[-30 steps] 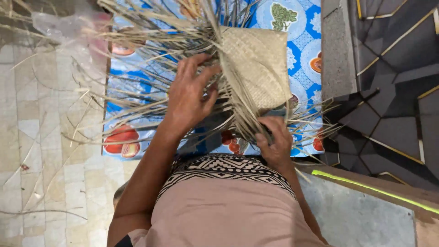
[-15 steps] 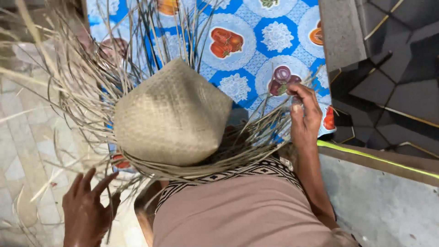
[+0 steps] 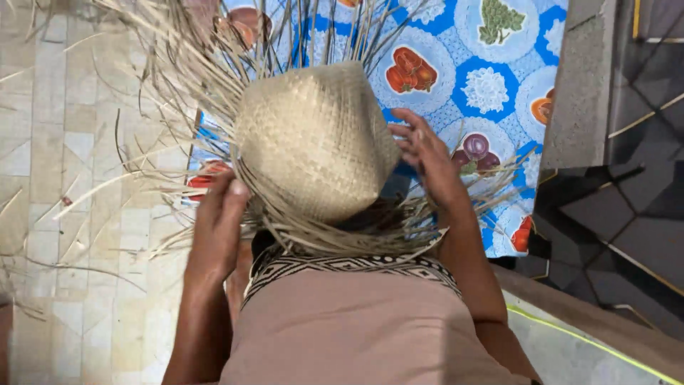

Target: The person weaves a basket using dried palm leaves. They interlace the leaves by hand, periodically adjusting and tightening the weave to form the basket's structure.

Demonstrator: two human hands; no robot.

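A half-woven straw piece (image 3: 313,135), shaped like a rounded pouch, sits in front of my lap with many loose straw strands (image 3: 178,78) fanning out from its edges. My left hand (image 3: 221,221) grips the strands at its lower left rim. My right hand (image 3: 424,153) is at its right side, fingers spread and touching the woven edge. Below the piece is my lap in a beige garment (image 3: 356,328) with a black-and-white patterned band.
A blue cloth (image 3: 491,85) printed with fruit and vegetable circles lies under the work. Pale tiled floor (image 3: 64,142) is on the left. A grey concrete ledge (image 3: 581,78) and dark patterned floor (image 3: 634,192) are on the right.
The woven piece has turned and come upright before me. My left hand rose from the floor side to grip its lower left rim; my right hand moved in against its right edge.
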